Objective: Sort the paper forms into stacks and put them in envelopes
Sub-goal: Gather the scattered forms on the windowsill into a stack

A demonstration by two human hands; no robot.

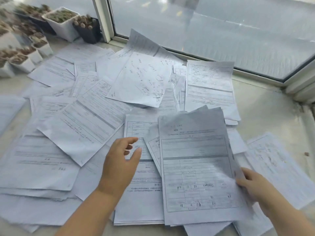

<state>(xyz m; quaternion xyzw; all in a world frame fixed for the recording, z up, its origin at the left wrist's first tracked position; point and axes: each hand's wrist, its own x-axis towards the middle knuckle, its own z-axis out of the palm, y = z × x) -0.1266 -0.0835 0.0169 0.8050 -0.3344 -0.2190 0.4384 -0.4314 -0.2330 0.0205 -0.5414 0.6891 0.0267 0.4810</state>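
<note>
White printed forms lie scattered in overlapping heaps across a pale sill. My right hand (254,186) grips the right edge of a small bundle of forms (196,164), lifted and tilted above a flat stack (136,201) in front of me. My left hand (121,160) hovers over that stack with fingers apart, holding nothing. A sheet with handwritten notes (141,79) lies on top of the pile further back. A neater stack (209,89) rests at the back right. No envelope is visible.
Small white and black plant pots (63,23) crowd the back left corner. A window frame (255,74) runs along the back and right. More loose sheets (279,167) lie at the far right and along the left edge (8,109).
</note>
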